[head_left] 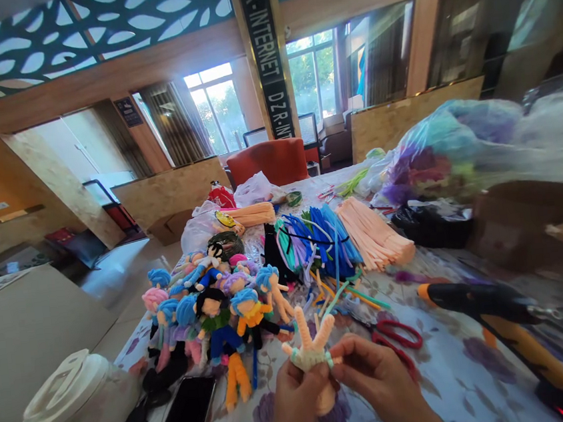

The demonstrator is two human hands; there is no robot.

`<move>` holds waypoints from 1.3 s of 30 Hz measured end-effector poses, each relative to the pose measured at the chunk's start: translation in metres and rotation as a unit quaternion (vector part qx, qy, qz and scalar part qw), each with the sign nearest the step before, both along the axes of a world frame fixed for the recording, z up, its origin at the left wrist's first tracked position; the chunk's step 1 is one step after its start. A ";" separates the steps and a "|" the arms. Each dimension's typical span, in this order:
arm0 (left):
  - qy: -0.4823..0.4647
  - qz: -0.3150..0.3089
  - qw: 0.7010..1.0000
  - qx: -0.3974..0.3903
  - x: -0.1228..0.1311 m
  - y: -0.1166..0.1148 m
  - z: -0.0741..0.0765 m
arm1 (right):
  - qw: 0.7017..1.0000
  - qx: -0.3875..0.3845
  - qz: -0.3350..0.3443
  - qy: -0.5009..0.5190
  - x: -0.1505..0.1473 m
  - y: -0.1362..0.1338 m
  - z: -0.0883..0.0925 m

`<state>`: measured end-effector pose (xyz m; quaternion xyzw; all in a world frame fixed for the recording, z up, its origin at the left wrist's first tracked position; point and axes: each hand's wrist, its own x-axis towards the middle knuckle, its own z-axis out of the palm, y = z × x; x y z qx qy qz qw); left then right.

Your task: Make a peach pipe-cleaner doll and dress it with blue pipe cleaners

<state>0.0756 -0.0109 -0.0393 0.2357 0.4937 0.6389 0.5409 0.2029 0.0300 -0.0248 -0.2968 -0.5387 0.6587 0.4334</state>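
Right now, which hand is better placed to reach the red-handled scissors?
Probably the right hand: the red-handled metal scissors lie just beyond it, while the left hand, farther off, grips the peach pipe-cleaner figure.

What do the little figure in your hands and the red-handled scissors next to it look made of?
Peach figure, held by left hand and right hand: fuzzy chenille pipe cleaners, judging by the soft nap and coiled wraps. Scissors: glossy red handles, likely plastic; blades too hidden to tell.

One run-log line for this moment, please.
left hand: grip on peach pipe-cleaner figure | right hand: grip on same figure | nearby: red scissors, glue gun, finished dolls
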 end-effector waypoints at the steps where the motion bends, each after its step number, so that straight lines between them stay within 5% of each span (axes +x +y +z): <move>1: 0.002 0.001 1.000 0.000 0.000 0.000 -0.002 | 1.000 -0.002 -0.001 0.000 0.000 0.000 0.000; 8: 0.022 0.046 0.999 -0.007 0.003 0.001 0.000 | 0.997 -0.067 0.015 0.039 -0.001 0.000 -0.008; 20: 0.193 0.120 0.973 -0.028 0.013 -0.010 0.021 | 0.981 -0.154 0.032 0.114 -0.005 -0.001 -0.012; 32: 0.204 0.107 0.973 -0.024 0.016 -0.010 0.023 | 0.981 -0.160 0.036 0.105 -0.006 -0.001 -0.010; 39: 0.184 0.087 0.979 -0.004 0.010 -0.007 0.018 | 0.995 -0.090 0.029 0.032 0.000 0.003 -0.001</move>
